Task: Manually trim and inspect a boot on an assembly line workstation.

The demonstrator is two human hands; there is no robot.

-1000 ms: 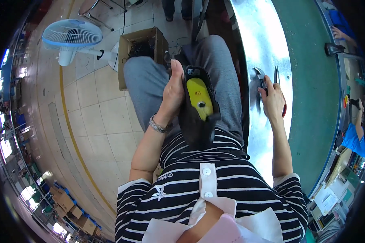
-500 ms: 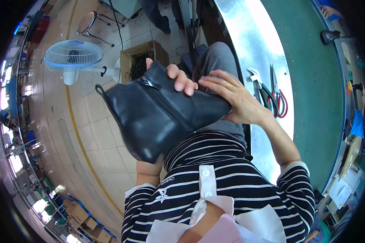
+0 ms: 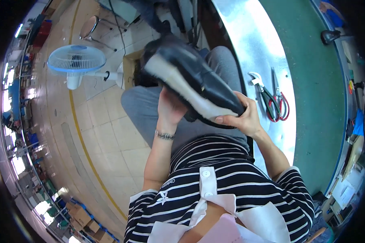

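Note:
A black leather ankle boot [image 3: 209,77] is held over my lap, tilted so that its underside with a long pale area [image 3: 182,90] faces me. Motion blurs its far end. My left hand [image 3: 171,106] holds it from below, the fingers hidden behind the boot. Around the near right end is my right hand [image 3: 247,118], its thumb pressed on the edge of the underside and the other fingers behind. On the metal bench top to the right lie green-handled pincers [image 3: 265,95] and red-handled scissors [image 3: 280,99].
The shiny metal bench top [image 3: 251,40] runs along my right, with a green surface [image 3: 300,81] beyond. Ahead on the left stand a blue-white fan [image 3: 75,60], a cardboard box [image 3: 128,71] and a round stool [image 3: 89,27]. A person's legs [image 3: 154,16] show at the top.
The boot has been turned over, from its zipped side to its pale underside, and swung right. My left hand has gone from its top to beneath it; my right hand has shifted grip.

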